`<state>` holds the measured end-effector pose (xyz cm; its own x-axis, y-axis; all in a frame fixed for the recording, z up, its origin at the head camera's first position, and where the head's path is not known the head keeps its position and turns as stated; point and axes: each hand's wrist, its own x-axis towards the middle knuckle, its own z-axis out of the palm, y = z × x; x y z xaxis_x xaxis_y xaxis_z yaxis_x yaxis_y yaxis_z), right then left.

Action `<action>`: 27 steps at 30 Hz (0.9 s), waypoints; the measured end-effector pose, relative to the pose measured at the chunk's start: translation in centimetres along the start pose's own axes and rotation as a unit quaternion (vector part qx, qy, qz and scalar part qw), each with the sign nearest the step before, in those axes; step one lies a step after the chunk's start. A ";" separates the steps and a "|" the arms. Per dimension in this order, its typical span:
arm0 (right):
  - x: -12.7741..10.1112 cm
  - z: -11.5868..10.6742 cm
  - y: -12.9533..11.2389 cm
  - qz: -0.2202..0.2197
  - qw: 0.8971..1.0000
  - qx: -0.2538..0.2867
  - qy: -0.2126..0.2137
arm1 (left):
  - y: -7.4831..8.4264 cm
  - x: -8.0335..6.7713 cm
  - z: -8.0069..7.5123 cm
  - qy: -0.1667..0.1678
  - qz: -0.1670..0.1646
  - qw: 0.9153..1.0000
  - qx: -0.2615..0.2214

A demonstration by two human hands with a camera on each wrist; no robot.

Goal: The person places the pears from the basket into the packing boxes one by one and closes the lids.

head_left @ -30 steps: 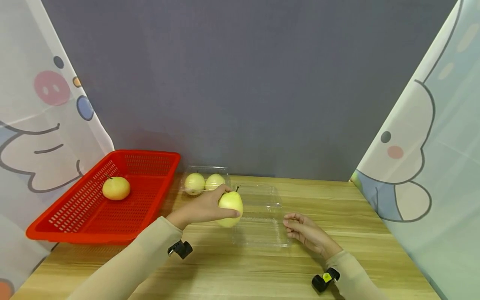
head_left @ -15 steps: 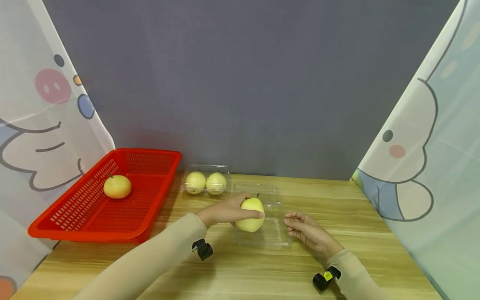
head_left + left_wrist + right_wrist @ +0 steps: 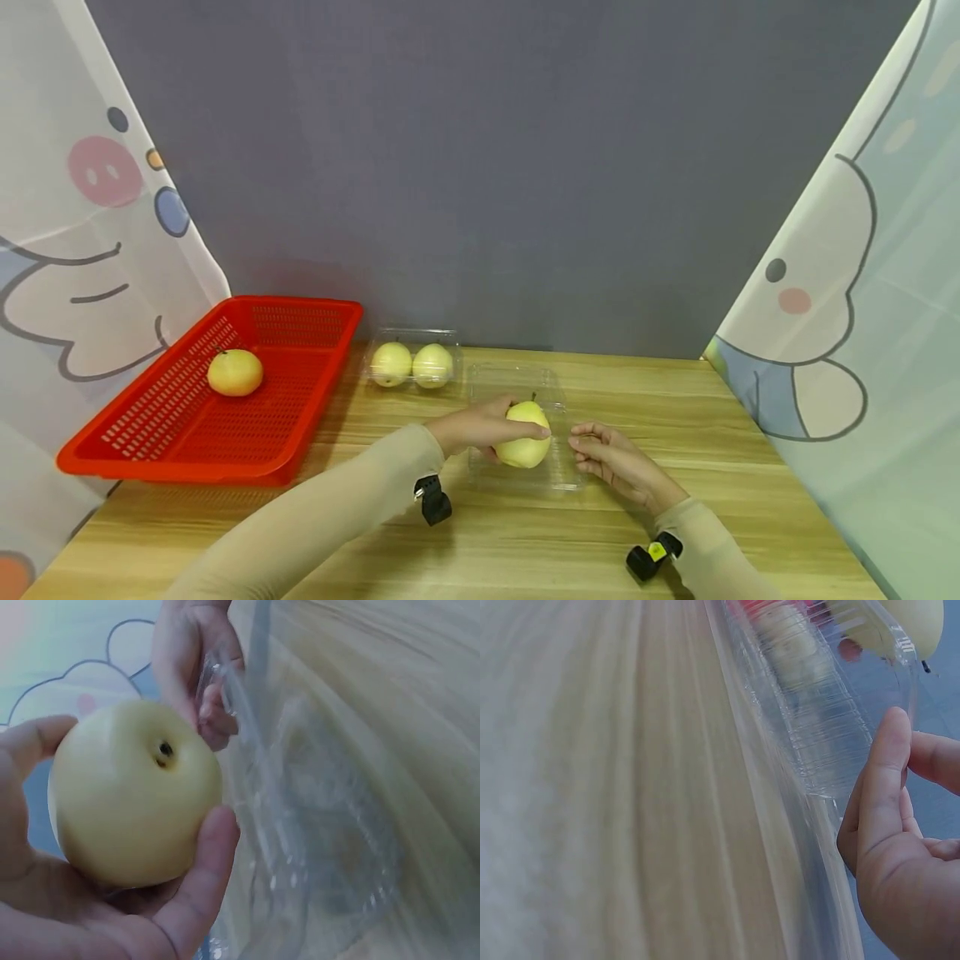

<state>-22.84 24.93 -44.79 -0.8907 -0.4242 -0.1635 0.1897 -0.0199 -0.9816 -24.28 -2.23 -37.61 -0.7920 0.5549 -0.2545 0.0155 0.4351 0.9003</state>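
Note:
My left hand [image 3: 486, 427] holds a pale yellow pear [image 3: 527, 437] above an open clear plastic clamshell box [image 3: 566, 475]. In the left wrist view, thumb and fingers curl round the pear [image 3: 135, 795], whose dark blossom end faces the camera. At the box's right side, my right hand [image 3: 618, 468] pinches the wall. In the right wrist view, the thumb and a finger of that hand [image 3: 900, 847] meet at the rim of the clear box [image 3: 832, 750]. The box's raised lid part [image 3: 517, 379] lies toward the back.
A second clear box [image 3: 412, 333] with pears [image 3: 432, 367] in it stands at the back, near the grey wall. To the left is a red perforated basket [image 3: 300, 417] with one pear [image 3: 235, 372] inside. Printed cloth panels [image 3: 810, 333] flank the wooden table [image 3: 712, 433].
My left hand has carried the pear to the right, from beside the box's left edge to over its tray. The right hand has stayed at the box's right side.

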 end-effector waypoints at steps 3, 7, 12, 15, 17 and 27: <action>0.1 -0.1 0.0 0.002 1.000 -0.002 0.000 | 0.0 0.5 0.6 -0.004 -0.008 1.000 -0.007; 0.2 -0.1 0.1 0.003 1.000 -0.005 -0.003 | 0.0 0.9 1.3 -0.005 -0.019 1.000 -0.011; 0.2 0.0 0.2 0.002 1.000 -0.004 -0.005 | 0.2 1.3 2.0 -0.018 -0.020 1.000 -0.013; 0.2 -0.1 0.3 0.001 1.000 -0.005 -0.004 | 0.2 1.6 2.3 -0.030 -0.025 0.999 -0.017; 0.3 -0.1 0.3 -0.001 1.000 -0.004 -0.005 | 0.2 1.8 2.5 -0.036 -0.034 0.999 -0.020; 0.2 -0.1 0.4 -0.008 1.000 0.003 -0.015 | 0.4 2.5 3.0 -0.070 -0.051 0.996 -0.019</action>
<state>-23.02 24.95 -45.20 -0.8811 -0.4505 -0.1439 0.1775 -0.0330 -0.9836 -24.39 1.44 -38.91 -0.6955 0.6036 -0.3897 -0.0860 0.4686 0.8792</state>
